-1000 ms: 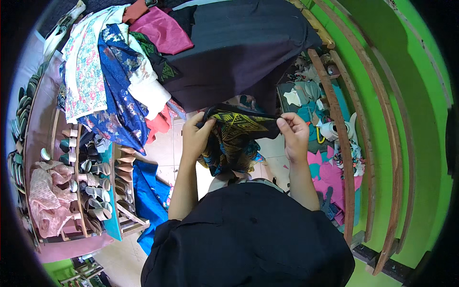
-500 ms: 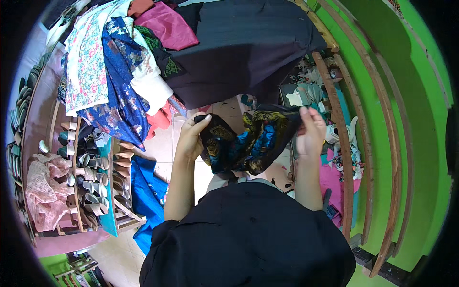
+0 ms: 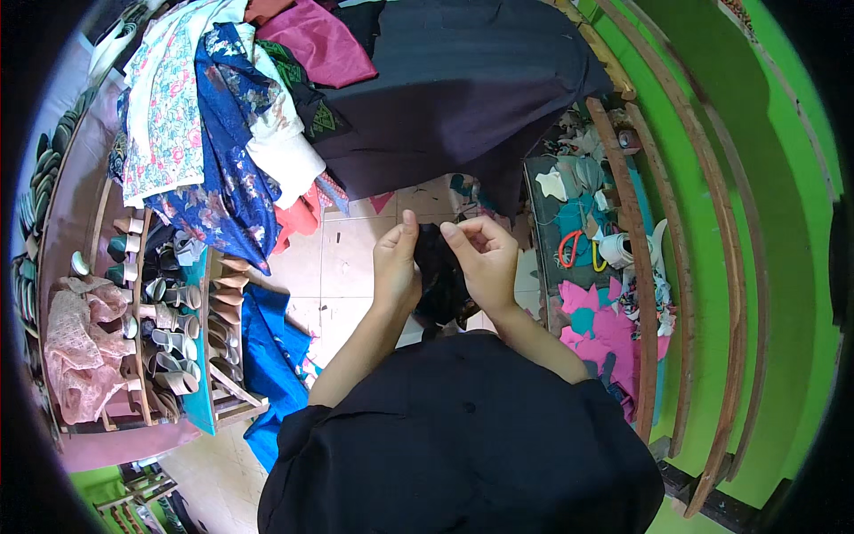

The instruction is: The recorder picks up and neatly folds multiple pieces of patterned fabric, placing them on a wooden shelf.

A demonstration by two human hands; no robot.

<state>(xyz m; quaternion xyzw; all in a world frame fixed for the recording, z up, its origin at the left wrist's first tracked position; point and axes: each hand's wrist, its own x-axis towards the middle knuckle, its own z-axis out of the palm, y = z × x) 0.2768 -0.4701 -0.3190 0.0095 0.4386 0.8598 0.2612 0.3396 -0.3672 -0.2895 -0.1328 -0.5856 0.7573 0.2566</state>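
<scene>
Fingers of both hands pinch the top edge of a dark cloth that I see bunched between them, just above the tiled floor. My left hand grips its left side with the thumb pointing up; my right hand curls over the right side, fingertips closed on the fabric. Both hands sit close together, nearly touching. Ahead lies a large dark sheet beside a heap of floral garments. Left of me stands a wooden rack of shoes; right, a low bench with fabric scraps.
</scene>
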